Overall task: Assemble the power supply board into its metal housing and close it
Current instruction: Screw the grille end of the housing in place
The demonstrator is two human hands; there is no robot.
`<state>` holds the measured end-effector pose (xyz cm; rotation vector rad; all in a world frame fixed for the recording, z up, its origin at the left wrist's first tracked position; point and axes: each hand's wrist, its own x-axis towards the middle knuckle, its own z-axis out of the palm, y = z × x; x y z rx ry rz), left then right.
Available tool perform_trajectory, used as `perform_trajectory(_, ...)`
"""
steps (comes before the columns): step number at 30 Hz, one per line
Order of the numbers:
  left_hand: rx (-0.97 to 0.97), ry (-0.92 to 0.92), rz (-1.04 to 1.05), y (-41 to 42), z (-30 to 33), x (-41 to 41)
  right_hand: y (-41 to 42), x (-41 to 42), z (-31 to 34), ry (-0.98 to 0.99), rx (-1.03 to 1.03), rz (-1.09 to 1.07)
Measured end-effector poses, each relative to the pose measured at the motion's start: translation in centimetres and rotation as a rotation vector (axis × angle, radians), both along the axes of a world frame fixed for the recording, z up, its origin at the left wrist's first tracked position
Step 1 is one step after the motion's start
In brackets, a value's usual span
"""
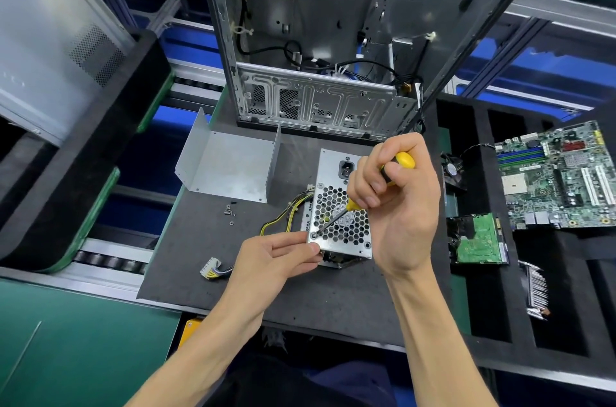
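Right hand [395,206] grips yellow screwdriver [398,164], tip on corner screw [314,235] of power supply box [340,206], left hand [276,260] pinching that box corner, loose cover [230,166] behind.

Both bare forearms reach forward from the lower edge of the view. The right hand [396,203] is raised, wrist bent, with fingers and thumb curled in a grip round a handle. The left hand [276,260] lies lower, palm turned inward, its thumb and forefinger extended together in a pinch at their tips.
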<state>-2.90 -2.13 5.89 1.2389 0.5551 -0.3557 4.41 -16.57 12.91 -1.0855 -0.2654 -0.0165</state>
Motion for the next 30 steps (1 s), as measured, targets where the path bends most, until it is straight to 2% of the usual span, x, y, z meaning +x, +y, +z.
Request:
perform_trajectory(3,0.001,0.000,0.006,-0.1,0.1,0.0,0.2,-0.3,0.3,-0.013,-0.063,0.013)
perform_trajectory(11,0.007,-0.007,0.008,-0.1,0.5,0.0,2.3,-1.3,1.2,-0.029,-0.257,0.217)
perform_trajectory(14,0.017,-0.018,-0.024,-0.1,0.6,0.0,2.6,-1.7,1.8,-0.075,-0.277,0.199)
perform_trajectory(30,0.015,0.011,0.006,0.0,0.7,0.2,2.8,-0.7,1.4,-0.004,-0.336,0.176)
